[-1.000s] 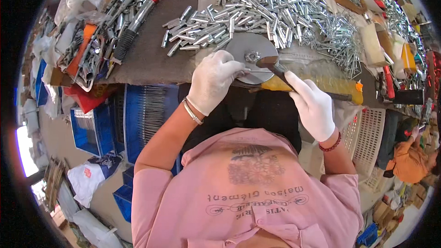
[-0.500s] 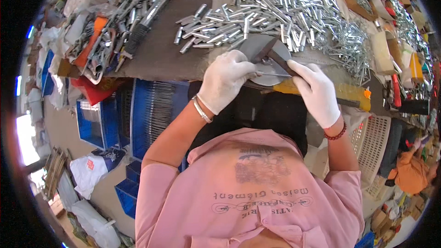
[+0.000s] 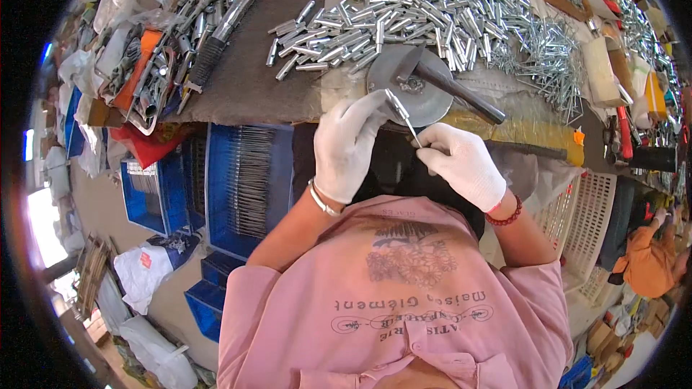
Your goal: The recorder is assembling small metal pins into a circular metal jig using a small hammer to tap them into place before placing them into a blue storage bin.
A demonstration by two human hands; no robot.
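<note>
My left hand (image 3: 346,148) wears a white knit glove, and its fingers pinch a short shiny metal tube (image 3: 396,106) above the bench edge. A thin metal rod (image 3: 413,132) runs from the tube's lower end into the fingertips of my right hand (image 3: 463,162), also gloved and closed in a pinch. Just beyond the hands lies a round grey metal disc (image 3: 388,72). A dark hammer (image 3: 461,94) rests across it, handle toward the right. Behind the disc is a big heap of silvery metal tubes (image 3: 447,11).
Thin metal pins (image 3: 544,65) are piled to the heap's right. Hand tools and a red-ended bar (image 3: 245,7) lie at the bench's left. Under the bench stand blue crates (image 3: 249,180) of rods. White plastic baskets (image 3: 587,209) are at right. Another person in orange (image 3: 645,266) is farther right.
Both hands have drawn back from the disc toward my body, lifting the tube and rod off it. The hammer, earlier by my right fingers, now lies free on the disc.
</note>
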